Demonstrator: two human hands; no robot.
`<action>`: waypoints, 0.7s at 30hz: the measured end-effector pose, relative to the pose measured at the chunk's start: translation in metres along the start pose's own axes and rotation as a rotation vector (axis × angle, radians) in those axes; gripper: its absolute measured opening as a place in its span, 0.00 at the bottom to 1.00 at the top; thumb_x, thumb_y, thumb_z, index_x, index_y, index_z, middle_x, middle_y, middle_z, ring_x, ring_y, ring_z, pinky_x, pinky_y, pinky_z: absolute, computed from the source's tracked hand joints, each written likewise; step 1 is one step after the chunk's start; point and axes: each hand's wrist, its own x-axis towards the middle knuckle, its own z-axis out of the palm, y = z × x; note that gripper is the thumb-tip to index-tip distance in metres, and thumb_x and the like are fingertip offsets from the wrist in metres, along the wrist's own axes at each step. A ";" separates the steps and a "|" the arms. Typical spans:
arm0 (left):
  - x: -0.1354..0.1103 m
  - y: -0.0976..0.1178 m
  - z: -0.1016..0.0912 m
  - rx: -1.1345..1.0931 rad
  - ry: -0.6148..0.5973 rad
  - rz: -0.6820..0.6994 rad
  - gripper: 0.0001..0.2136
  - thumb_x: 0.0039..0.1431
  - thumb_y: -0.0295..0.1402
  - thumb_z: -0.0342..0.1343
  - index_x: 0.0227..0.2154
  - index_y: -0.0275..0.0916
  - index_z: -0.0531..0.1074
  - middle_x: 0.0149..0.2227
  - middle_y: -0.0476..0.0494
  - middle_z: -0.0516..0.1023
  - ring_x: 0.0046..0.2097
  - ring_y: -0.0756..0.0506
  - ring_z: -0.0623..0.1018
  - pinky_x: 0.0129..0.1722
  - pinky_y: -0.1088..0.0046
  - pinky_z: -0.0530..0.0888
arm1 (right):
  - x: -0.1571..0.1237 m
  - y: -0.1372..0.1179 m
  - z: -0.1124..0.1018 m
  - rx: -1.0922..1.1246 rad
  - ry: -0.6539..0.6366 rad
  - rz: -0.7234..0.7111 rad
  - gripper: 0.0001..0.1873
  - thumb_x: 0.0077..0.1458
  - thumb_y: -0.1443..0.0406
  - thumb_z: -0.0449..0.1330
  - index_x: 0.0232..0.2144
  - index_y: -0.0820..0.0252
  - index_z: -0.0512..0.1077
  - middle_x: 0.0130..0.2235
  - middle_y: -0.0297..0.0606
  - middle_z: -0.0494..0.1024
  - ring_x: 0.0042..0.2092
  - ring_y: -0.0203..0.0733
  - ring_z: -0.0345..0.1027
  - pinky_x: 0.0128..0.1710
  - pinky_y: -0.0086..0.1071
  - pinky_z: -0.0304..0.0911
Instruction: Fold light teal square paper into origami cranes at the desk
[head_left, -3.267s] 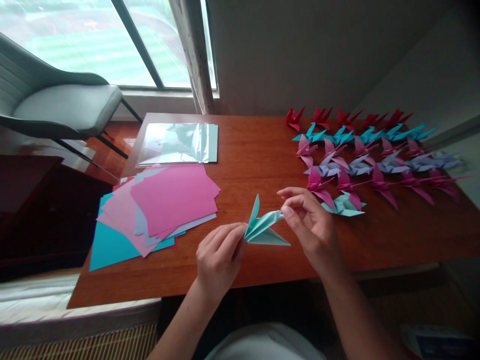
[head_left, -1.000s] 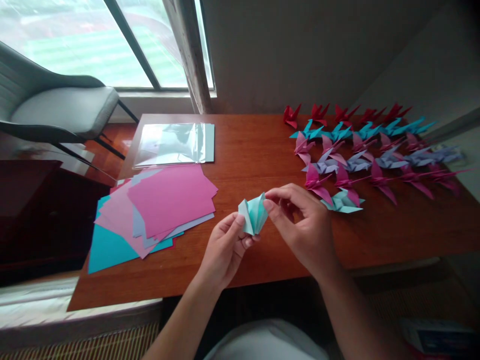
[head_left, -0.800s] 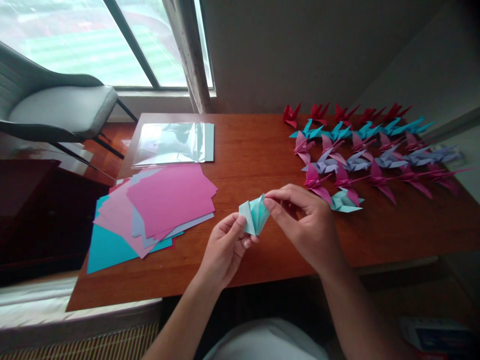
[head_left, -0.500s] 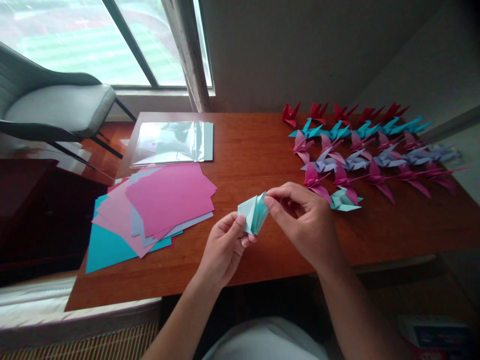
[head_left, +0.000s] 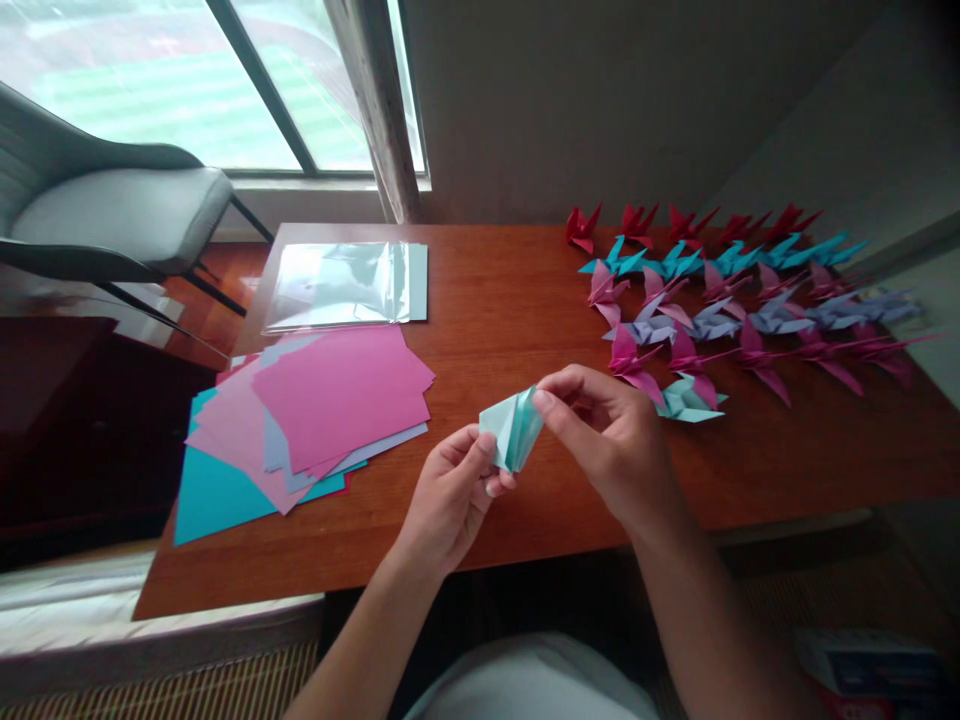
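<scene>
Above the table's front half, a small pale mint folded paper (head_left: pixel 513 428) is held between both hands, its layers partly fanned. My left hand (head_left: pixel 455 487) is closed on its lower left side, thumb on the front face and fingers behind. The thumb and index finger of my right hand (head_left: pixel 611 430) pinch its upper right tip; the other fingers are curled. To the right, behind that hand, lies a finished mint paper crane (head_left: pixel 691 400), partly hidden by it.
Rows of red (head_left: pixel 580 229), turquoise, pink, lavender and magenta paper cranes (head_left: pixel 756 355) cover the table's right side. On the left lie a fanned stack of coloured paper sheets (head_left: pixel 345 395) and a clear packet of pale sheets (head_left: pixel 337 285). A grey chair (head_left: pixel 120 215) stands by the window.
The two hands and the mint paper have shifted very slightly right. The paper's folded layers sit a little closer together at the right side. Both hands keep their hold.
</scene>
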 end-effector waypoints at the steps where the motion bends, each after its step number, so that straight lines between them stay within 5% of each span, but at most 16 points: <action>1: 0.000 0.000 0.000 0.007 0.001 -0.001 0.13 0.51 0.36 0.72 0.30 0.32 0.76 0.24 0.51 0.74 0.22 0.58 0.73 0.21 0.89 0.69 | 0.000 -0.001 -0.001 -0.012 -0.005 -0.012 0.07 0.59 0.63 0.62 0.30 0.58 0.75 0.29 0.33 0.76 0.30 0.37 0.69 0.29 0.30 0.64; 9: -0.001 0.001 0.001 0.033 0.007 -0.008 0.13 0.51 0.36 0.72 0.30 0.31 0.76 0.24 0.50 0.75 0.23 0.57 0.72 0.21 0.88 0.67 | 0.003 -0.003 -0.004 -0.133 0.036 -0.108 0.05 0.59 0.65 0.62 0.31 0.57 0.77 0.32 0.35 0.77 0.32 0.38 0.70 0.30 0.32 0.65; 21: -0.001 0.000 0.001 0.061 0.018 0.007 0.14 0.51 0.37 0.72 0.29 0.32 0.75 0.24 0.50 0.74 0.23 0.57 0.73 0.21 0.87 0.68 | 0.010 -0.011 -0.018 -0.260 -0.080 -0.177 0.04 0.59 0.67 0.61 0.31 0.57 0.75 0.31 0.33 0.76 0.31 0.36 0.66 0.29 0.31 0.60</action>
